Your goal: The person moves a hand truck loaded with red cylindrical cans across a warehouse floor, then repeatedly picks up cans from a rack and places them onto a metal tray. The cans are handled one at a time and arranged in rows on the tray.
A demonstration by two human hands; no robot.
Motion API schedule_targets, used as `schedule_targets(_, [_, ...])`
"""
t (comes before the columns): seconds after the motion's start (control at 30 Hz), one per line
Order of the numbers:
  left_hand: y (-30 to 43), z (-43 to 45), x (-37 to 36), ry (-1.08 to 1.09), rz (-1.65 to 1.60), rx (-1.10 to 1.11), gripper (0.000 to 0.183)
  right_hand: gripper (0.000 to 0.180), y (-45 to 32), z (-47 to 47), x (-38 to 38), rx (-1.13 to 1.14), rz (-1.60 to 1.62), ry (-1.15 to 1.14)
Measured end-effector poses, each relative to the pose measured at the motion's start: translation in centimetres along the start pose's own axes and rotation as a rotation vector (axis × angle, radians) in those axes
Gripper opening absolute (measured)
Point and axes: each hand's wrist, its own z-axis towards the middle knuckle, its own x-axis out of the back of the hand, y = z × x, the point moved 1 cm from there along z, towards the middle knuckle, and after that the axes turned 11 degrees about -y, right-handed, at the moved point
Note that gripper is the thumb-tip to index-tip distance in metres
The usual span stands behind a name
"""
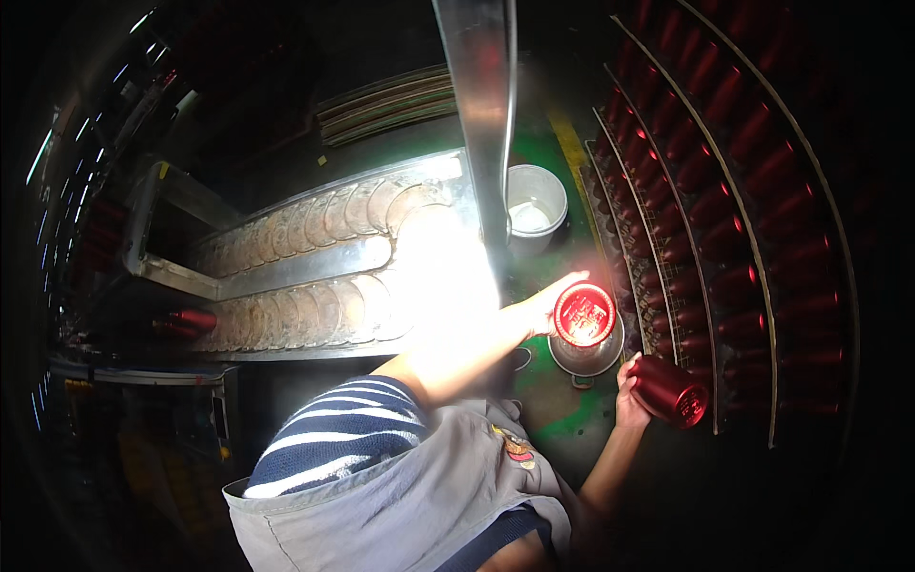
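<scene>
My left hand [545, 314] is closed on a shiny red metal cup-like piece [585, 314]. Its round end with a raised pattern faces the camera under bright light. To the lower right, my right hand [630, 400] grips a second red metal cup-like piece [665, 390], which lies tilted with its patterned end pointing down and right. The two pieces are apart. Beneath the left one is a round metal pan [587, 361] with a small handle, partly hidden by it.
Racks hold many red pieces [736, 286] at the right. At the left runs a conveyor [300, 268] of overlapping plates, partly lost in glare. An upright metal post [482, 107] rises beside it. A white bucket [537, 239] stands on the green floor; flat sheets [389, 104] are stacked beyond.
</scene>
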Motion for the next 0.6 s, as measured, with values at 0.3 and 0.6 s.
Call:
schedule_targets(0.3, [20.0, -33.6, -2.0, 0.61, 1.108, -0.727, 0.038, 0.053, 8.5, -4.3, 5.5, -0.075, -0.426, 0.19])
schedule_targets(0.6, [35.8, -42.2, 12.2, 1.412, 1.828, -1.109, 0.038, 0.054, 39.5, 19.8, 3.1, 0.073, -1.615, -0.09])
